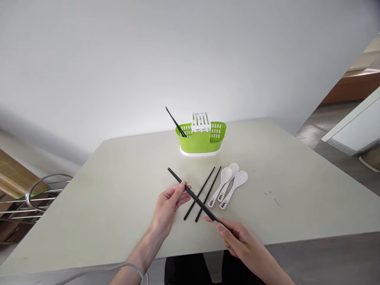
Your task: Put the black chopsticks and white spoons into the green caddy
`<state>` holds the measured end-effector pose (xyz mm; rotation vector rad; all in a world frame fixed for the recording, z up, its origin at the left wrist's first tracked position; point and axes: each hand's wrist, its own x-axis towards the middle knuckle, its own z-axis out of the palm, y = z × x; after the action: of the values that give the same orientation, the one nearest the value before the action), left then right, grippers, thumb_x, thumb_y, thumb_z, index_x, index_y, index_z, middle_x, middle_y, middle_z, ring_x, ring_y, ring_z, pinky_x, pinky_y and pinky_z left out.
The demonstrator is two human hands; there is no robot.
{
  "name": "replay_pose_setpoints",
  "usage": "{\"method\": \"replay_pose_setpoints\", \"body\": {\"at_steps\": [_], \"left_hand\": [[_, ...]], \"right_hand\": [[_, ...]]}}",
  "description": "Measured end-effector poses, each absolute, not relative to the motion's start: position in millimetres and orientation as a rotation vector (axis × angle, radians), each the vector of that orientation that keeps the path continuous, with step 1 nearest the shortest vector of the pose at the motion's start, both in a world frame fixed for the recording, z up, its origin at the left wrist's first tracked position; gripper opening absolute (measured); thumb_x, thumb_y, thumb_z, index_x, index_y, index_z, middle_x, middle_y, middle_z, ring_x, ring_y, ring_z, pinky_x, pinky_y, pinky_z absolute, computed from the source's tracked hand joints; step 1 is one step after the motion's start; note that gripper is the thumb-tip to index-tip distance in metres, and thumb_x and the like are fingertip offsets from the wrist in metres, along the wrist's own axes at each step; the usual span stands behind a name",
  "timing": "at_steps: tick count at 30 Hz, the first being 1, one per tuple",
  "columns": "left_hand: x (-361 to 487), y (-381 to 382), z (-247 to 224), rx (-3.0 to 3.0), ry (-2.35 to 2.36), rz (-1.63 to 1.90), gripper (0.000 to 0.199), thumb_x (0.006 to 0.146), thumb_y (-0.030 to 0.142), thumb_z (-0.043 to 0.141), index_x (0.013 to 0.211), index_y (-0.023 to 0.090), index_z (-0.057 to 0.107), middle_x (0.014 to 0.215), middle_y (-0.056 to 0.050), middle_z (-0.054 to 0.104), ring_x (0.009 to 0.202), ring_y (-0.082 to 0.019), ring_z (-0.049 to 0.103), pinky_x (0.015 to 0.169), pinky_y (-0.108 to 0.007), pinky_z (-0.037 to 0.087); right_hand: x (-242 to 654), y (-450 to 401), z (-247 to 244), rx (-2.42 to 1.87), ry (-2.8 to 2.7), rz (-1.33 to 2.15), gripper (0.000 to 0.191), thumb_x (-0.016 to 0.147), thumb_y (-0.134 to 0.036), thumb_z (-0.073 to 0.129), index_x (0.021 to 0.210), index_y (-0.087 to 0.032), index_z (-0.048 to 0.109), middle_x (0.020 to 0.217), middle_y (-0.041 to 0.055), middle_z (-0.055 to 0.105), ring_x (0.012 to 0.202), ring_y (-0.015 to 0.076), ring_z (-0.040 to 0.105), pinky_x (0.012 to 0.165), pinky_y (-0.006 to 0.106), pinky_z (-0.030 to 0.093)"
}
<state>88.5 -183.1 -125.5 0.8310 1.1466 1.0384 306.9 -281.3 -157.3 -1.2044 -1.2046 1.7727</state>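
Note:
Between my two hands runs a pair of black chopsticks (199, 202), slanting from upper left to lower right above the table. My left hand (171, 201) pinches them near the upper part, and my right hand (234, 236) grips the lower end, whose tip is hidden by the fingers. Two loose black chopsticks (210, 189) lie side by side beneath them. Right of these lie three white spoons (226, 174), bowls pointing away, with printed marks on the handles. Farther back stands a green cutlery basket (199, 142) with a white base; black chopsticks (175, 122) lean out of its left compartment.
A white slotted rack (201, 122) sits on the basket's middle. The pale table (118, 178) meets a wall at the back. Off its left edge is a metal rack (38, 198) with a wooden board (20, 174). A cable (97, 268) crosses my left wrist.

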Motion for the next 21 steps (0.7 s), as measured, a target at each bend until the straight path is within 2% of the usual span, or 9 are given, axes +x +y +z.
{"method": "replay_pose_setpoints", "body": {"at_steps": [11,14,18,21], "left_hand": [[90,-182,-119,0.874,1.169,1.082,0.039,0.078,0.054,0.086,0.093,0.018,0.085,0.108,-0.011,0.081,0.091,-0.018,0.074,0.088,-0.029,0.06],[86,-175,-116,0.855,1.16,1.159,0.041,0.075,0.053,0.089,0.094,0.017,0.084,0.104,-0.011,0.081,0.092,-0.019,0.075,0.086,-0.029,0.06],[73,-153,-100,0.834,1.166,1.311,0.041,0.072,0.048,0.092,0.094,0.015,0.083,0.1,-0.01,0.081,0.085,-0.016,0.075,0.084,-0.027,0.061],[61,-128,-77,0.855,1.145,1.479,0.037,0.072,0.043,0.093,0.093,0.014,0.082,0.1,-0.008,0.081,0.083,-0.013,0.074,0.084,-0.023,0.06]], "right_hand": [[305,-281,-157,-1.173,-1.13,1.795,0.065,0.101,-0.07,0.051,0.137,-0.018,0.068,0.068,-0.0065,0.026,0.058,0.0101,0.022,0.053,0.027,0.02],[310,-282,-150,-1.162,-1.207,1.786,0.065,0.102,-0.068,0.05,0.138,-0.017,0.067,0.065,-0.007,0.03,0.057,0.0099,0.025,0.053,0.026,0.023],[336,-282,-154,-1.225,-1.292,1.663,0.063,0.101,-0.066,0.054,0.14,-0.017,0.065,0.065,-0.0061,0.039,0.058,0.0109,0.036,0.057,0.027,0.034],[369,-276,-169,-1.337,-1.222,1.525,0.062,0.098,-0.067,0.058,0.135,-0.018,0.067,0.065,-0.0059,0.04,0.057,0.0115,0.036,0.054,0.026,0.032]]}}
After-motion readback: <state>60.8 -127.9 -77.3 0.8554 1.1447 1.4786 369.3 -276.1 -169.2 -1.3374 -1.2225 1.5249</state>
